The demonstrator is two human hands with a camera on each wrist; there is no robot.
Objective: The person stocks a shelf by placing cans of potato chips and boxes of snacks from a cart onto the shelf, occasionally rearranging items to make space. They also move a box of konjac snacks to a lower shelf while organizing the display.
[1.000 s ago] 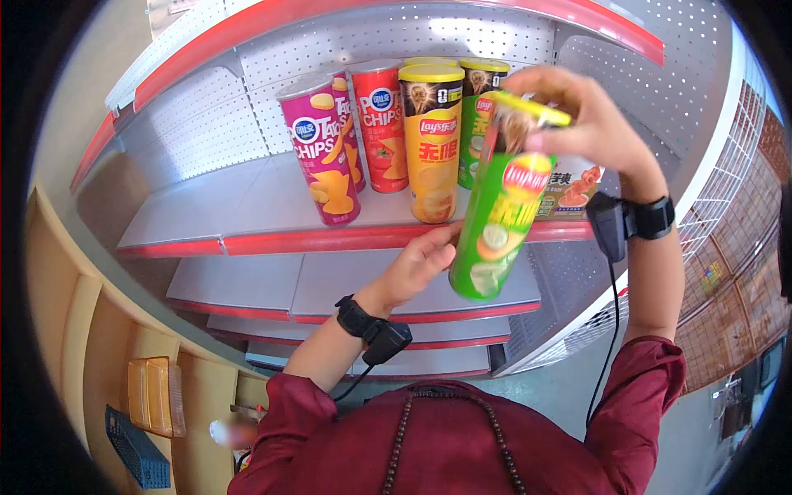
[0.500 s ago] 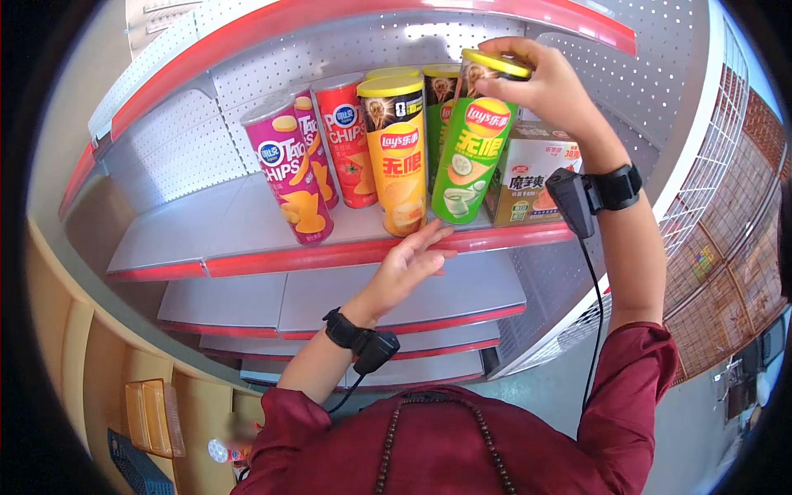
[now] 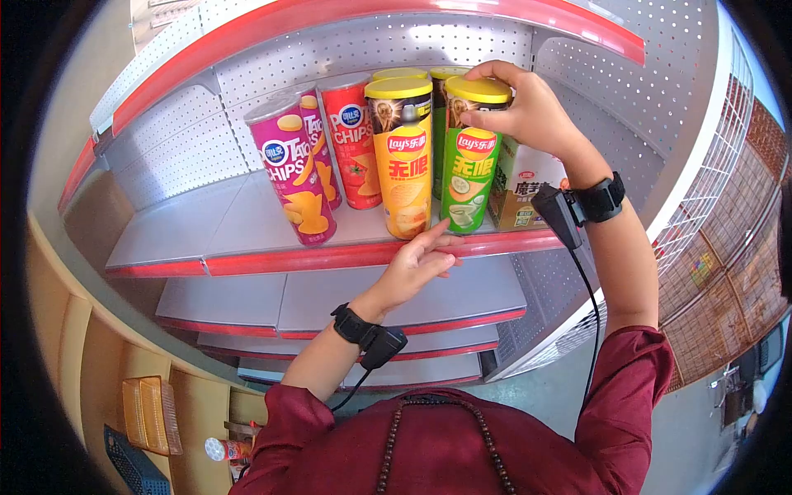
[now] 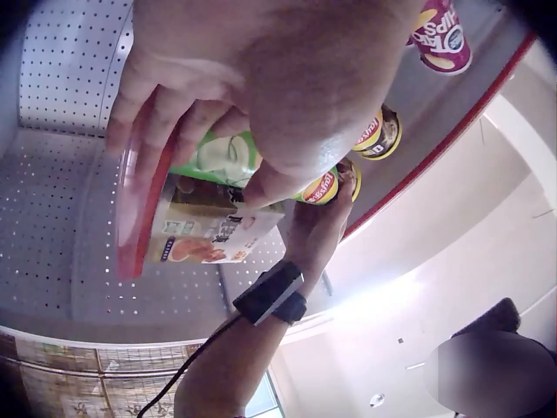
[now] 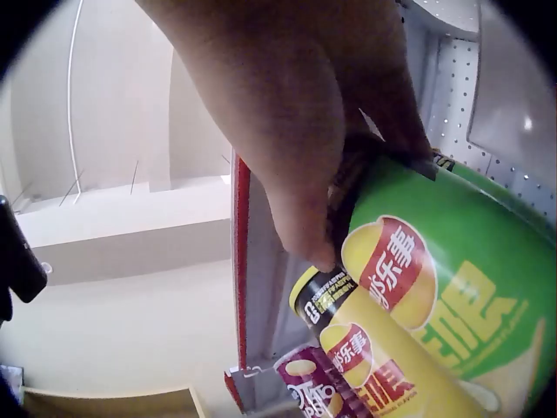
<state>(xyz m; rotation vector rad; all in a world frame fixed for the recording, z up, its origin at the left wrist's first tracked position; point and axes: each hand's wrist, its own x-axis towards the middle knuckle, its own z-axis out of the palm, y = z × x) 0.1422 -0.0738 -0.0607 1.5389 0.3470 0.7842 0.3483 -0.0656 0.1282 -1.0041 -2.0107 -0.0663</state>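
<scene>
My right hand (image 3: 535, 111) grips the green Lay's chip can (image 3: 472, 169) near its yellow lid, thumb in front and fingers over the far side. The can stands upright at the shelf's front, right of a yellow Lay's can (image 3: 407, 165). In the right wrist view, the thumb presses the black band of the green can (image 5: 470, 261). My left hand (image 3: 408, 271) is at the red shelf edge, its fingers extended and fingertips right at the green can's base. In the left wrist view, this hand (image 4: 261, 78) covers part of the can.
Left of the yellow can stand a red chip can (image 3: 353, 157) and purple chip cans (image 3: 297, 186). More yellow-lidded cans are behind. A printed carton (image 3: 524, 190) sits right of the green can. Another shelf's red edge (image 3: 371, 16) runs overhead; a white wire grid (image 3: 701, 165) is at the right.
The green can, first tilted in front of the shelf, has moved back and left onto it and now stands upright beside the yellow can. My left hand stays low at the shelf edge.
</scene>
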